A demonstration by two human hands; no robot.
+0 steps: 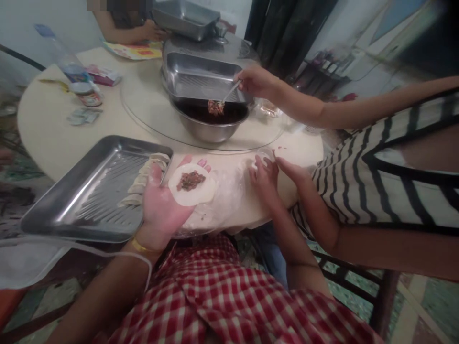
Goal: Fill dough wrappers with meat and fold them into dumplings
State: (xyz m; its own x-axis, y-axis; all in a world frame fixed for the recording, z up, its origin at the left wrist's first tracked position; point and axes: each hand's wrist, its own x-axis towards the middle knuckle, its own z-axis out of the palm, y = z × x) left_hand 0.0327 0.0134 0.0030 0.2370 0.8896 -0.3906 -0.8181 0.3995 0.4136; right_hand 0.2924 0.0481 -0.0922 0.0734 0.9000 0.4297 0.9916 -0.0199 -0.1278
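My left hand [161, 203] is held palm up with fingers extended. On it lies a round dumpling wrapper [175, 191] with a mound of minced filling [191, 180] in the middle. Over on the right, my right hand [263, 177] is above the table with its fingers apart. Just beyond its fingertips is a pale, thin, round-edged thing [265, 154], too blurred to name. Beside my left hand, a metal tray [82, 186] contains several folded dumplings [138, 184] in a row along its right side.
A co-worker's hand [256, 81] holds a spoon of filling above a metal bowl [213, 131]; their other hand [289, 167] is close to mine. Rectangular metal pans [186, 19] and a bottle [68, 67] stand farther back. Another person's arm [125, 34] rests at the far side.
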